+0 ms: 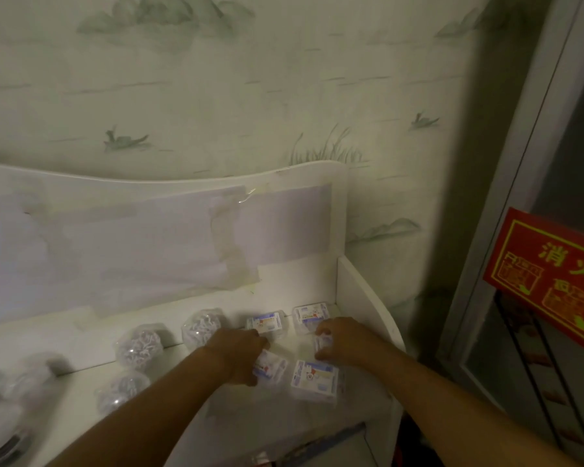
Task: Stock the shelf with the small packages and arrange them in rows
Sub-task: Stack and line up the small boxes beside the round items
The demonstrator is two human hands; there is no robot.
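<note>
Small clear packages with printed labels lie on the white shelf (81,345) at its right end. Two sit at the back: one (265,323) and one (309,315) nearest the side wall. My left hand (240,355) grips a package (272,365) in the front row. My right hand (341,338) pinches another small package (324,342) just above a flat package (314,379) lying in front. Both forearms reach in from below.
Round clear tubs of small white pieces (203,326) (139,347) (122,389) stand left of the packages, with blurred items at far left. The shelf's side wall (364,298) closes the right end. A red sign (553,278) hangs on a glass door at right.
</note>
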